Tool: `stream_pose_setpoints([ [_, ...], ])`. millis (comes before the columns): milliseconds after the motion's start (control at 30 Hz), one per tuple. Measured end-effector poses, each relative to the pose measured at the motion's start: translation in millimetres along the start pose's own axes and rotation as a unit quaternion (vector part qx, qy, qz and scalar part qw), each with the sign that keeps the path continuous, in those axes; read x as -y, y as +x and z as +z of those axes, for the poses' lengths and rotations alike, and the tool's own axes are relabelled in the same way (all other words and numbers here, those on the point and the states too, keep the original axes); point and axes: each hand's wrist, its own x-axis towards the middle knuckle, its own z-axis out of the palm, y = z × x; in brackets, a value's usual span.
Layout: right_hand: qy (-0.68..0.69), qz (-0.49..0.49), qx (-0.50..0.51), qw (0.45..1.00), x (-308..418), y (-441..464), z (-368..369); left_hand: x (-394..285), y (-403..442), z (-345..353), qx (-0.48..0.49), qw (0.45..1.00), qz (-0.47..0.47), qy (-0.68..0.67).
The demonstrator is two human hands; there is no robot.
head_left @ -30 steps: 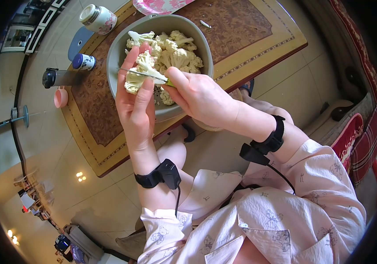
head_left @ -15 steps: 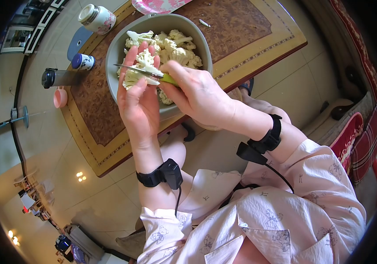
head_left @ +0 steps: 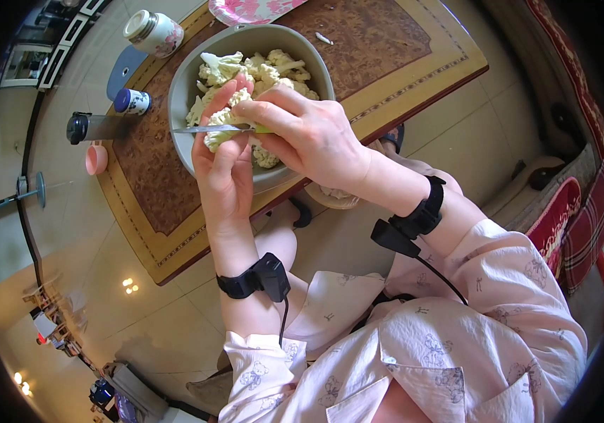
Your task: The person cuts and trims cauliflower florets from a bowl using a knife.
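My left hand (head_left: 223, 163) cups a piece of cauliflower (head_left: 215, 141) over the near left part of a grey basin (head_left: 177, 134). In my right hand (head_left: 309, 134) is a small knife (head_left: 199, 129) with a green handle, its blade pointing left across the cauliflower piece. The right fingers also reach over the piece, and they partly hide it and the handle. More cauliflower florets (head_left: 273, 70) lie in the basin beneath and beyond both hands.
The basin stands on a wooden table (head_left: 379, 42). Left of it are a floral jar (head_left: 154, 34), a blue-lidded jar (head_left: 132, 101), a dark-lidded bottle (head_left: 97, 127) and a pink cup (head_left: 96, 160). A pink floral tray (head_left: 252, 10) lies at the back. A basket (head_left: 333, 197) sits below the table edge.
The knife has turned from slanting across the cauliflower to nearly level, and its blade sits lower. My right hand has closed in over the piece, which now shows less.
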Motion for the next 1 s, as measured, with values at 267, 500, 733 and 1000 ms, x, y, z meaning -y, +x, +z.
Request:
stream_pose_setpoints([
  [267,0.021,0.033,0.021,0.999,-4,2,1,4,3,-8,0.053,0.998,0.013,-0.043],
  [500,0.146,0.125,-0.031,0.981,-13,11,-2,-1,4,-14,-0.049,0.993,-0.054,-0.089],
  [733,0.081,0.099,-0.033,0.991,-16,6,3,4,0,-2,-0.050,0.994,-0.021,0.097],
  [1000,0.131,0.168,-0.045,0.976,-16,13,-4,4,2,-7,-0.056,0.983,0.046,0.167],
])
